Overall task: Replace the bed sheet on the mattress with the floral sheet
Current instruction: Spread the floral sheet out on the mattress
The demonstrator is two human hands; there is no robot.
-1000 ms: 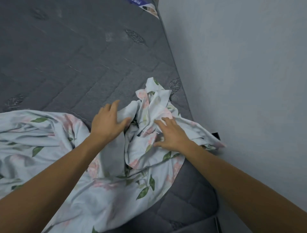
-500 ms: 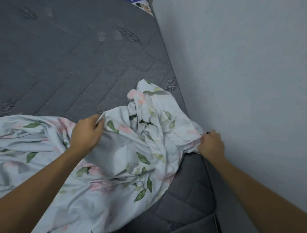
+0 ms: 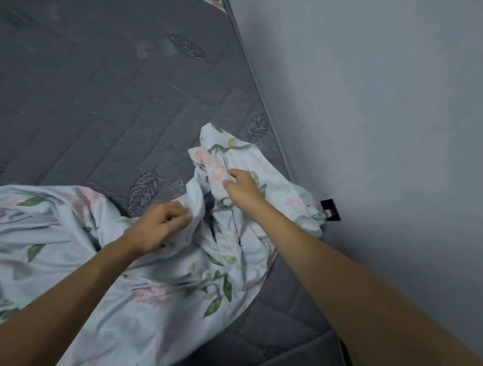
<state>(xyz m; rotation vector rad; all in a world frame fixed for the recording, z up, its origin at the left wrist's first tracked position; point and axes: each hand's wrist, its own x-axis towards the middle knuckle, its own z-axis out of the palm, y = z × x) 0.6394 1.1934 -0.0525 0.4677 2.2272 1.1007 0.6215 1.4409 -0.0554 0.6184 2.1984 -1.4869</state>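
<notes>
The floral sheet (image 3: 146,292), pale blue with pink blooms and green leaves, lies crumpled over the near part of a bare dark grey quilted mattress (image 3: 86,99). My left hand (image 3: 162,226) pinches a fold of the sheet near its middle. My right hand (image 3: 241,186) grips a bunched, raised piece of the sheet close to the mattress's right edge. Between the two hands the cloth gapes over a dark hollow. The sheet's far end drapes toward the wall side.
A grey wall (image 3: 379,130) runs along the mattress's right edge. A small black bracket (image 3: 331,209) sits at the wall beside the sheet. The far half of the mattress is uncovered. A colourful label (image 3: 217,3) shows at the mattress's top corner.
My right hand has left the wall-side edge and come back up and left onto the bunched cloth. My left hand has shifted right, still holding a fold.
</notes>
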